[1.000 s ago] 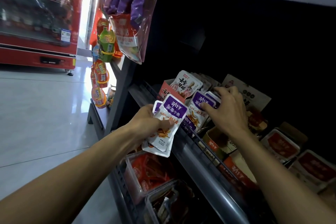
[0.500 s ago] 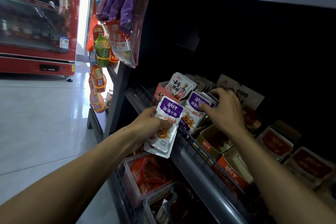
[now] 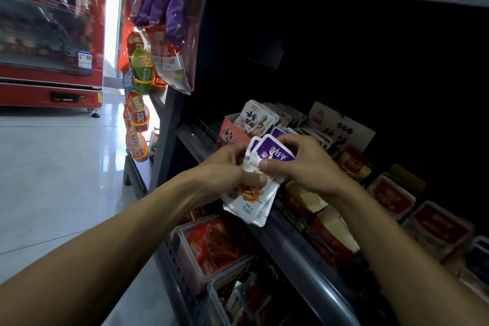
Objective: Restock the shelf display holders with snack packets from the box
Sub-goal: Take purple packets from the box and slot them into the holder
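Our right hand point(image 3: 304, 167) has left the display holder point(image 3: 238, 131) and come back to the purple-and-white snack packets point(image 3: 260, 182). Both hands now pinch the small stack, our left hand point(image 3: 225, 167) gripping its left edge, just before the holder.

The dark metal shelf point(image 3: 296, 243) carried a red cardboard display box point(image 3: 232, 133) of white packets at its far left, red-labelled trays point(image 3: 391, 197) to the right, and clear plastic bins point(image 3: 209, 249) of red packets on the lower tier, near.
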